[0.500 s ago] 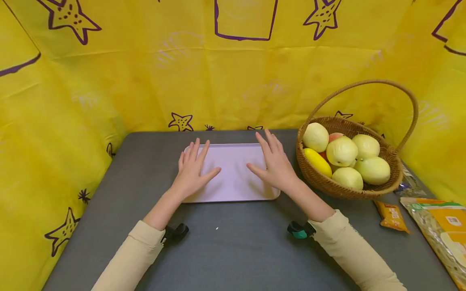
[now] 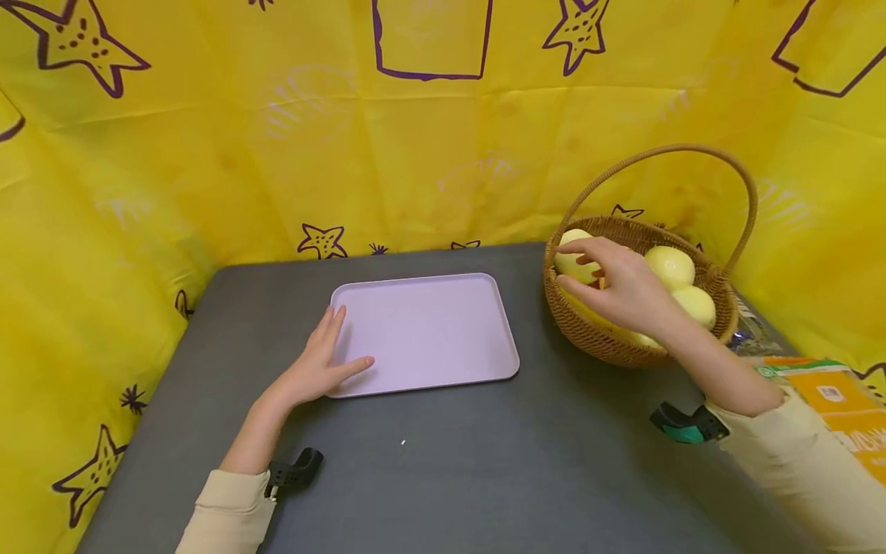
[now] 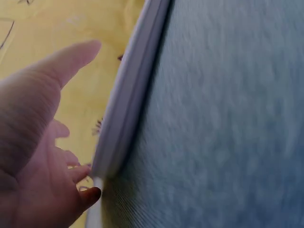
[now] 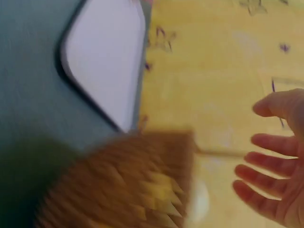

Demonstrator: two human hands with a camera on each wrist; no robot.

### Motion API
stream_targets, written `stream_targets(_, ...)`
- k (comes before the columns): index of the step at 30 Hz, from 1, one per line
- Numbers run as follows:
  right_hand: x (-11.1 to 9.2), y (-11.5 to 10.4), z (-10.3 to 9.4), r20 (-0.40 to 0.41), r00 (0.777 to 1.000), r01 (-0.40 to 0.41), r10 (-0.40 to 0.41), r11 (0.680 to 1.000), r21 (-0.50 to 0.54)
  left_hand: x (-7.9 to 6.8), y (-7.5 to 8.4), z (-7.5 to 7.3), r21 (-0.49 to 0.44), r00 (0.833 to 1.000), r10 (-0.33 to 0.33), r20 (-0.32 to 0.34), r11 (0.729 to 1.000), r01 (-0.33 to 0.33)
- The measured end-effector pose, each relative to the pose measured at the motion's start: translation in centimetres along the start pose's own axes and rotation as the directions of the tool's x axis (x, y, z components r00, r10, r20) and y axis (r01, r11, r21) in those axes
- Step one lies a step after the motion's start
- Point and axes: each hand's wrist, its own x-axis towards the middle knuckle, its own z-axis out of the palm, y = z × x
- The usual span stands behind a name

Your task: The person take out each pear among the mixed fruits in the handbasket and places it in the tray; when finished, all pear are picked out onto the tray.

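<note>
We see a yellow cloth (image 2: 415, 154) printed with dark starfish outlines, hanging behind and to both sides of a lilac tray (image 2: 429, 331). Under the tray spreads a grey worktop (image 2: 429, 485). To the right of the tray stands a wicker basket (image 2: 588, 336) with a tall arched handle, and it does not touch the tray. The tray itself is rectangular, shallow-rimmed and lies flat. Farther right of the tray, past the basket, we make out an orange packet (image 2: 834, 392), partly behind the sleeve. Of the two hands, the right hand (image 2: 623, 285) is over the basket, right of the tray, its fingers loosely bent, thumb apart, gripping nothing. The left hand (image 2: 318, 369) is at the tray's left end, fingers extended and thumb spread over the surface; whether it touches the rim we cannot tell. Smallest are the pale round fruits (image 2: 670, 268) in the basket.
</note>
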Motion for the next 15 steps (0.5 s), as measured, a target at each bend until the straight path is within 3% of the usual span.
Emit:
stream_targets(3, 1.2, 1.3, -2.3, 0.128, 0.987, -0.084, 0.092, 0.994, -0.069, -0.2, -0.8, 0.0, -0.011, 0.997, -0.063, 0.032, 0.998, 0.064)
stream_targets(5, 2.3, 2.3, -3.6, 0.217, 0.965, -0.124, 0.147, 0.985, -0.117, -0.3, -1.2, 0.1, 0.004, 0.997, -0.067, 0.041, 0.998, 0.067)
stream_targets(10, 5.1, 4.2, -4.8, 0.405, 0.883, -0.158, 0.237, 0.963, -0.219, -0.3, -1.8, 0.5, 0.061, 0.998, -0.017, 0.054, 0.998, 0.013)
stream_targets(15, 6.8, 5.7, -4.2, 0.532, 0.795, -0.201, 0.292, 0.954, -0.223, -0.4, -2.0, 1.0, 0.072, 0.999, 0.007, 0.052, 0.997, -0.01)
